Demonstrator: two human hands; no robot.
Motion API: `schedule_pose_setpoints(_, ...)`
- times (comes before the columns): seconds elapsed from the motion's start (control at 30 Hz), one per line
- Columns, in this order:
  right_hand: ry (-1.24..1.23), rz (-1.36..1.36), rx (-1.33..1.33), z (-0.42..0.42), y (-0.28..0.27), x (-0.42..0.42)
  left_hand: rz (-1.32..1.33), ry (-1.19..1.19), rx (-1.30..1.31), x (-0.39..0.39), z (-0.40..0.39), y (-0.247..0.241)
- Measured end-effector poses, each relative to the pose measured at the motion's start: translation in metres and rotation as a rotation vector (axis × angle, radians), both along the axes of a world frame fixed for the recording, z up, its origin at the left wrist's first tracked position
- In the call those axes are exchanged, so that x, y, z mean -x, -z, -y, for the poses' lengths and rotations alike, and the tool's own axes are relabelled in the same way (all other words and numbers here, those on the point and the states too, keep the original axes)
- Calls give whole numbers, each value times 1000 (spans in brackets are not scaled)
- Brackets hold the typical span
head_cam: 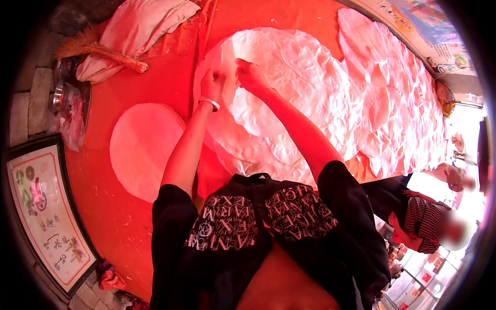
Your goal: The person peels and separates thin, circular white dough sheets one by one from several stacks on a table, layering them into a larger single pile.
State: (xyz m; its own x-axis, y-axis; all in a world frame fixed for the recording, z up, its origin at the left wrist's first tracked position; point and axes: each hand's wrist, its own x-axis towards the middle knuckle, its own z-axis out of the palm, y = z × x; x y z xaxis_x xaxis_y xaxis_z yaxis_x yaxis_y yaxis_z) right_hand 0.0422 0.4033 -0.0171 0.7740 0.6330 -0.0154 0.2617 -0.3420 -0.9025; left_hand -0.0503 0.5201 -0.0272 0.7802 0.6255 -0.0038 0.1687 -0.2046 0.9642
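Several thin, round, pale sheets, which look like flatbreads, overlap before me; the top sheet (286, 69) is wrinkled and shiny. My right hand (251, 77) pinches its left edge between thumb and fingers. Just left of it, my left hand (212, 83), with a pale bracelet on the wrist, is curled over the paler margin of the sheets; whether its fingertips grip anything is hidden. Nearer my left forearm lies a smooth, round stack of pale sheets (143, 147) on the red cloth (93, 174).
Many crinkled sheets (399, 104) spread to the right. At the upper left lie a straw brush (112, 56) and a folded cloth (143, 27). A metal bowl (58, 97) and plastic bag stand at the left edge, near a framed board (50, 217). Another person (420, 219) is at lower right.
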Motion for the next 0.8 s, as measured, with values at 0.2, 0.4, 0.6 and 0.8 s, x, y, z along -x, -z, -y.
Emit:
schedule_pose_setpoints(0.2,-81,68,132,3,-51,-5,92,70,298,-6,28,-30)
schedule_pose_setpoints(0.4,86,-461,78,22,-88,-5,108,284,507,-4,40,-46)
schedule_pose_setpoints(0.6,8,-361,-483,104,-22,-50,-37,280,438,10,43,-18)
schedule_pose_setpoints(0.8,614,-156,-398,329,-92,-90,-53,278,93,31,52,41)
